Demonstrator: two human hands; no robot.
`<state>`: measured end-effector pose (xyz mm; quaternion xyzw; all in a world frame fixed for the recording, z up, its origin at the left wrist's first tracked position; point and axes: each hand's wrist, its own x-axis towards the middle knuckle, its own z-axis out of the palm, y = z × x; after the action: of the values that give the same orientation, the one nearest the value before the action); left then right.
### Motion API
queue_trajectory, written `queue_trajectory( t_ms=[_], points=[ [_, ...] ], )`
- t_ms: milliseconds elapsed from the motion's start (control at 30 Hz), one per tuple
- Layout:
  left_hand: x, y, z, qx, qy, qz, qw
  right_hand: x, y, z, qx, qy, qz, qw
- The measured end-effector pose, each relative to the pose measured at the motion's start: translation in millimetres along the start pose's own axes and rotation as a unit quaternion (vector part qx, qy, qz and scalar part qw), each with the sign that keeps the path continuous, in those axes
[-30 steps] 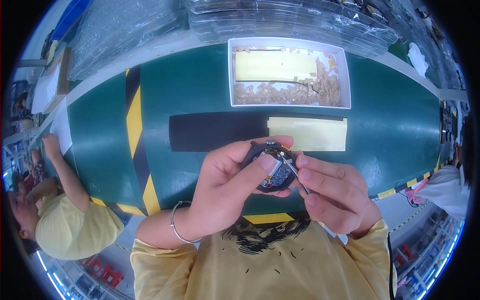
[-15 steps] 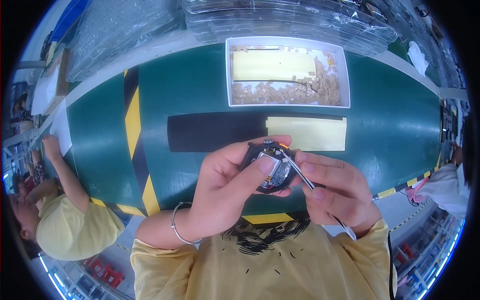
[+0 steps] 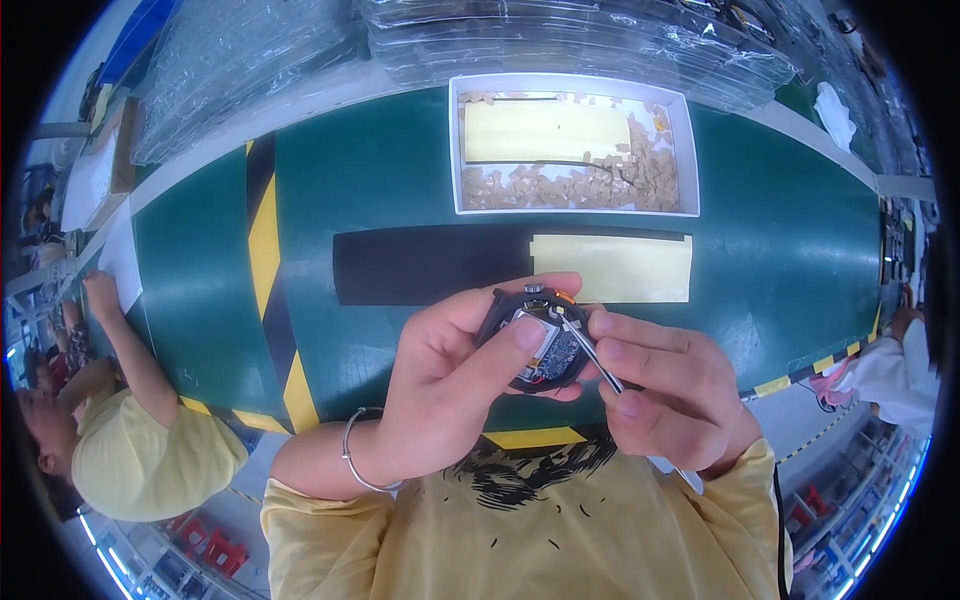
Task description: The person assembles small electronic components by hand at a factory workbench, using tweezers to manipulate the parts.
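My left hand point(image 3: 445, 380) is closed around an opened round black smartwatch point(image 3: 562, 362), its thumb pressed on the pale rectangular part inside. The watch has a crown at its top and an orange button; a circuit board shows in the case. My right hand point(image 3: 670, 385) pinches slim metal tweezers point(image 3: 594, 354). Their tip touches the inside of the watch near a small whitish piece, just below the orange button. What that piece is, I cannot tell. Both hands are above the front part of the green table point(image 3: 790, 250).
Beyond the watch lie a black strip point(image 3: 430, 268) and a pale yellow sheet point(image 3: 615, 268). Farther back, a white box point(image 3: 577, 211) holds small brown bits point(image 3: 655, 180) and another yellow sheet point(image 3: 545, 130). Clear plastic trays point(image 3: 580, 50) are stacked behind. At left sits a co-worker point(image 3: 150, 455).
The tweezers' tip has shifted slightly left inside the watch, and my right hand has moved a little with it. The watch has tilted slightly; more of its circuit board shows.
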<state>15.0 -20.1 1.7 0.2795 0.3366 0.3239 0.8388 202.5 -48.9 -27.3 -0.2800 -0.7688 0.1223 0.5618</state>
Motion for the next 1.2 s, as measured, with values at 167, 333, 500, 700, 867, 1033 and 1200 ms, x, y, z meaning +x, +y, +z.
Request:
queue_trajectory(
  t_ms=[167,333,500,700,867,1033,1200],
  points=[
    [-0.1,0.8,3.3,0.034,0.014,-0.001,0.999,1.1,-1.6,-0.4,-0.006,0.000,0.003,1.000],
    [0.6,-2.1,2.9,0.045,0.013,0.019,0.999,-0.2,-3.5,1.1,0.007,0.015,0.036,0.999],
    [1.5,-7.3,0.6,0.017,0.010,0.039,0.999,1.2,-5.5,1.4,0.005,0.021,0.066,0.998],
    [2.6,-10.6,-0.1,0.009,-0.001,0.064,0.998,1.9,-5.4,3.8,-0.003,0.039,0.092,0.995],
    [3.0,-12.8,2.1,0.024,0.020,0.086,0.996,1.6,-5.8,2.3,0.004,0.039,0.115,0.993],
    [4.5,-7.7,1.2,0.053,0.031,0.025,0.998,-0.4,-9.4,-10.2,0.034,-0.067,0.169,0.983],
    [3.6,-2.6,5.0,0.036,0.031,0.004,0.999,1.1,-7.2,-12.0,0.066,-0.052,0.152,0.985]
  ],
)
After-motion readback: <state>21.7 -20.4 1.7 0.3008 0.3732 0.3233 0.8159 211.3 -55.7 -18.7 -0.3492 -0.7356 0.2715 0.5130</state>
